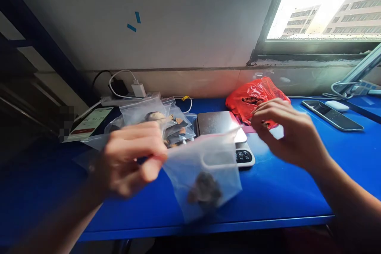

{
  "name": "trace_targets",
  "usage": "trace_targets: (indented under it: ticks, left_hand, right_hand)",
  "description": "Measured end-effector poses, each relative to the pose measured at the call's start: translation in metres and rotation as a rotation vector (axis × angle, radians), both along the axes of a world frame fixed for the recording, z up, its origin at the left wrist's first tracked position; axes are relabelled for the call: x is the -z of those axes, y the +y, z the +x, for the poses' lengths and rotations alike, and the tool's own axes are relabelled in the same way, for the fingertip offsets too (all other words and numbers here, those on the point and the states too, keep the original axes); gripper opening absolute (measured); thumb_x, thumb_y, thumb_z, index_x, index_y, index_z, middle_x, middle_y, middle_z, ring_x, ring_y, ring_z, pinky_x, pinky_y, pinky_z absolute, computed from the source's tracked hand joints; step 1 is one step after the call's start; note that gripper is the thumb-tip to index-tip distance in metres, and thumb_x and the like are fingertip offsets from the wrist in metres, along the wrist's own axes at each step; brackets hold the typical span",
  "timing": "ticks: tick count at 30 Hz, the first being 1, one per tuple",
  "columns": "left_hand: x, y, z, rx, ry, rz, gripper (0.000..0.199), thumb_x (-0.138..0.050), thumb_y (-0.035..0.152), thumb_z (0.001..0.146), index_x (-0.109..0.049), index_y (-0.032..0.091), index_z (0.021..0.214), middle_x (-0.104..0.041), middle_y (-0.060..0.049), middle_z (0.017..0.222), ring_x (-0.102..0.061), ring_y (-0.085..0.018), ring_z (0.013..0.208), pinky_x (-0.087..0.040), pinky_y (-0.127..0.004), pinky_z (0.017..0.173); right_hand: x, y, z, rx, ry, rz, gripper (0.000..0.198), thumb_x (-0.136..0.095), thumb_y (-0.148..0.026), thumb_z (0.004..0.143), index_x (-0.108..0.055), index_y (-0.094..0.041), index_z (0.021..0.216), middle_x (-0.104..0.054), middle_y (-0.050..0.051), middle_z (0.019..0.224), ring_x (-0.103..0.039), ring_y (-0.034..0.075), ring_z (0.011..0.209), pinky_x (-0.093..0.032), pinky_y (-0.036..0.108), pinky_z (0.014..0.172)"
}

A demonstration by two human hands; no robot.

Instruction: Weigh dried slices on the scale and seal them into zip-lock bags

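My left hand [133, 158] pinches the upper corner of a clear zip bag [220, 170] that hangs tilted over the table's front. Inside that bag lies a dark, wrinkled piece [205, 188], blurred by motion. My right hand [285, 133] is apart from the bag, in front of a red plastic bag [253, 91] with dark dried pieces in it. Its thumb and fingertips are curled together; whatever they hold, if anything, I cannot make out. Partly behind the clear bag stands a kitchen scale [214, 121] with a metal plate and black buttons.
Several filled clear bags [143, 109] are piled left of the scale. A phone with a lit screen [89, 125] leans behind my left hand. Another phone [331, 115] and a white case [336, 106] lie at the right on the blue table [285, 194]. A white charger [138, 89] stands by the wall.
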State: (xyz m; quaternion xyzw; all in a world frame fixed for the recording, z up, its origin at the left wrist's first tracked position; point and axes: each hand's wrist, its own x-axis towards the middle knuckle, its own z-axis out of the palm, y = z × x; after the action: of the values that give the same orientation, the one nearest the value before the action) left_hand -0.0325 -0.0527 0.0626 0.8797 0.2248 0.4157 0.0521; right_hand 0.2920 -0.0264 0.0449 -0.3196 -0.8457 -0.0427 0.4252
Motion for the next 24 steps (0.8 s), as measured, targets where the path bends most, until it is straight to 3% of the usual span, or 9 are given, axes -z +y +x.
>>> trace_targets:
  ticks: [3,5,8,11,14,17,19,21,24]
  left_hand:
    - [-0.006,0.008,-0.016,-0.281,-0.302,0.117,0.021,-0.050,0.017,0.080,-0.056,0.022,0.061,-0.051,0.004,0.056,-0.050,-0.010,0.053,-0.032,-0.030,0.046]
    - [-0.010,0.016,-0.023,-0.435,-0.447,0.178,0.022,-0.049,0.019,0.083,-0.063,0.024,0.067,-0.057,0.005,0.063,-0.053,-0.010,0.059,-0.035,-0.032,0.052]
    - [-0.012,0.030,-0.027,-0.562,-0.655,0.133,0.016,-0.052,0.018,0.081,-0.067,0.023,0.077,-0.062,0.004,0.072,-0.057,-0.010,0.066,-0.044,-0.036,0.062]
    - [-0.010,0.050,-0.039,-0.685,-0.824,0.046,0.008,-0.053,0.022,0.077,-0.061,0.021,0.077,-0.059,0.003,0.069,-0.054,-0.009,0.056,-0.043,-0.030,0.051]
    - [-0.009,0.078,-0.063,-0.814,-0.704,-0.079,0.014,-0.051,0.031,0.082,-0.057,0.020,0.077,-0.047,0.005,0.058,-0.045,-0.006,0.044,-0.032,-0.026,0.043]
    - [-0.010,0.102,-0.083,-0.895,-0.456,-0.184,0.036,-0.050,0.049,0.086,-0.060,0.014,0.089,-0.056,0.002,0.068,-0.064,-0.013,0.065,-0.041,-0.031,0.053]
    - [-0.011,0.108,-0.084,-0.920,-0.317,-0.156,0.051,-0.061,0.054,0.078,-0.058,0.012,0.107,-0.065,-0.005,0.098,-0.065,-0.026,0.102,-0.048,-0.045,0.072]
    - [-0.008,0.102,-0.073,-0.923,-0.184,-0.086,0.070,-0.072,0.050,0.070,-0.051,0.015,0.126,-0.053,-0.011,0.133,-0.044,-0.035,0.132,-0.040,-0.054,0.101]
    - [0.000,0.089,-0.047,-0.895,0.241,0.006,0.059,-0.054,0.047,0.087,-0.043,0.025,0.141,-0.039,-0.007,0.151,-0.031,-0.031,0.143,-0.026,-0.049,0.119]
  right_hand:
    - [0.003,0.019,0.024,0.124,0.264,-0.078,0.004,-0.061,-0.019,0.085,-0.062,-0.021,0.082,-0.065,0.001,0.080,-0.060,0.016,0.074,-0.047,0.032,0.070]
    - [0.007,0.025,0.029,0.201,0.315,-0.111,0.003,-0.061,-0.024,0.086,-0.063,-0.021,0.087,-0.066,0.002,0.082,-0.063,0.016,0.075,-0.049,0.032,0.070]
    - [0.014,0.025,0.021,0.267,0.145,-0.111,0.009,-0.058,-0.028,0.087,-0.061,-0.021,0.092,-0.068,0.003,0.084,-0.065,0.017,0.075,-0.050,0.030,0.066]
    - [0.023,0.025,0.013,0.256,-0.002,-0.149,0.014,-0.056,-0.031,0.089,-0.059,-0.022,0.099,-0.070,0.005,0.088,-0.065,0.017,0.072,-0.048,0.028,0.058]
    - [0.030,0.031,0.014,0.268,-0.021,-0.232,0.021,-0.055,-0.036,0.090,-0.058,-0.021,0.105,-0.071,0.006,0.088,-0.066,0.017,0.069,-0.048,0.027,0.057]
    - [0.033,0.039,0.020,0.307,-0.026,-0.289,0.026,-0.054,-0.039,0.090,-0.059,-0.021,0.109,-0.071,0.006,0.087,-0.066,0.017,0.068,-0.049,0.029,0.058]
    - [0.034,0.044,0.026,0.323,-0.049,-0.310,0.028,-0.054,-0.040,0.090,-0.059,-0.021,0.110,-0.072,0.006,0.088,-0.066,0.018,0.067,-0.049,0.030,0.059]
    - [0.034,0.049,0.032,0.326,-0.056,-0.340,0.027,-0.054,-0.041,0.090,-0.061,-0.020,0.106,-0.072,0.006,0.087,-0.065,0.018,0.065,-0.048,0.030,0.059]
    - [0.037,0.060,0.046,0.324,0.026,-0.388,0.024,-0.052,-0.039,0.089,-0.064,-0.019,0.096,-0.073,0.007,0.087,-0.066,0.018,0.069,-0.050,0.029,0.062]
